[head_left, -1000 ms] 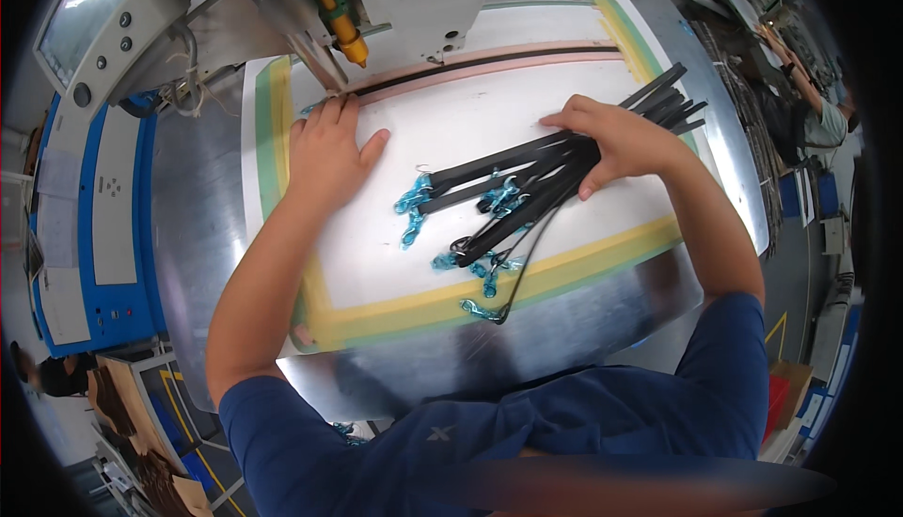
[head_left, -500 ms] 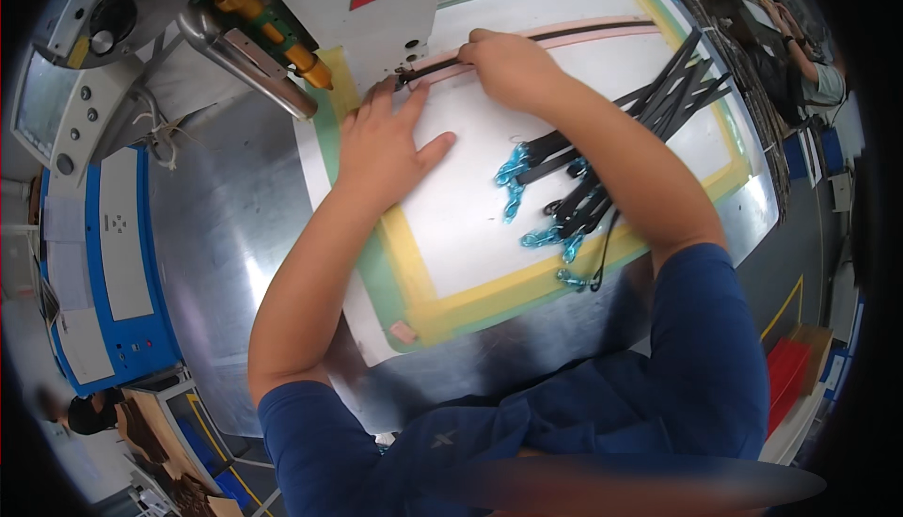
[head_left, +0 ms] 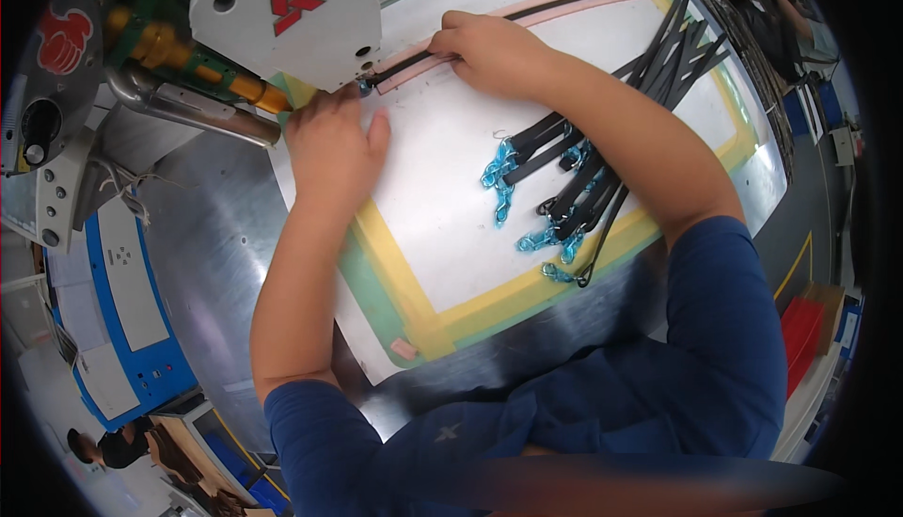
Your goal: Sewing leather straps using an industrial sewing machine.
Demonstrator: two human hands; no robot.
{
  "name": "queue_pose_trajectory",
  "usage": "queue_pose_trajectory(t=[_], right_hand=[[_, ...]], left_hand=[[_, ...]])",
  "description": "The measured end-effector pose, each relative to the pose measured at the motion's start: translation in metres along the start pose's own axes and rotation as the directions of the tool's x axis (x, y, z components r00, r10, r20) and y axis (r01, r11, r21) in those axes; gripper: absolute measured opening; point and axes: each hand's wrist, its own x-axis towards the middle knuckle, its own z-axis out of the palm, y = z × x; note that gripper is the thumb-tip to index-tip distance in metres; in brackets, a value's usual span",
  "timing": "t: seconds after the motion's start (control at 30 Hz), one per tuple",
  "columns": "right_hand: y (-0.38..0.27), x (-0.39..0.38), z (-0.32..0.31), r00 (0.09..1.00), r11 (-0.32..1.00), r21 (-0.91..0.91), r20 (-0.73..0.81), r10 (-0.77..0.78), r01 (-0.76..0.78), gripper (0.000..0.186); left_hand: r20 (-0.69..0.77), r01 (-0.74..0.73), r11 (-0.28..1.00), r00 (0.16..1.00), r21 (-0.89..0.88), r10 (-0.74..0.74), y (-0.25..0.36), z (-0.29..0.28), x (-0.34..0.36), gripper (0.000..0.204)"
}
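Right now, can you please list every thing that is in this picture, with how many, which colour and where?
black straps: a bundle, too many to count; black; lying on the white board, right of centre
clips: several, translucent blue; at the straps' near ends
single black strap: one; black, on a pink strip; along the board's far side, running under the machine head
sewing machine head: one; white with a red mark; top left
white board: one; white with yellow and green tape borders; centre
metal table: one; silver; under the board
control panel: one; blue and white; left edge
left hand: flat on the board beside the machine head
right hand: fingers pressing the single black strap
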Motion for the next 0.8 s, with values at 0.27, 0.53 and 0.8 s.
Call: queue_pose_trajectory(t=[0.27, 0.53, 0.8], right_hand=[[-0.005, 0.006, 0.003, 0.999, 0.997, -0.077, 0.038, -0.028, 0.031, 0.023], [-0.007, -0.002, 0.004, 0.998, 0.986, -0.163, 0.056, -0.020, 0.029, 0.029], [-0.026, 0.002, 0.005, 0.990, 0.952, -0.293, 0.131, -0.051, 0.088, 0.045]], left_hand=[[-0.096, -0.032, 0.986, 0.995, -0.162, 0.016, -0.014, 0.015, -0.002, 0.055], [-0.026, -0.057, 0.996, 0.998, -0.069, 0.056, 0.004, 0.012, 0.000, 0.058], [-0.007, -0.034, 0.998, 0.999, -0.050, 0.033, 0.001, 0.012, -0.002, 0.056]])
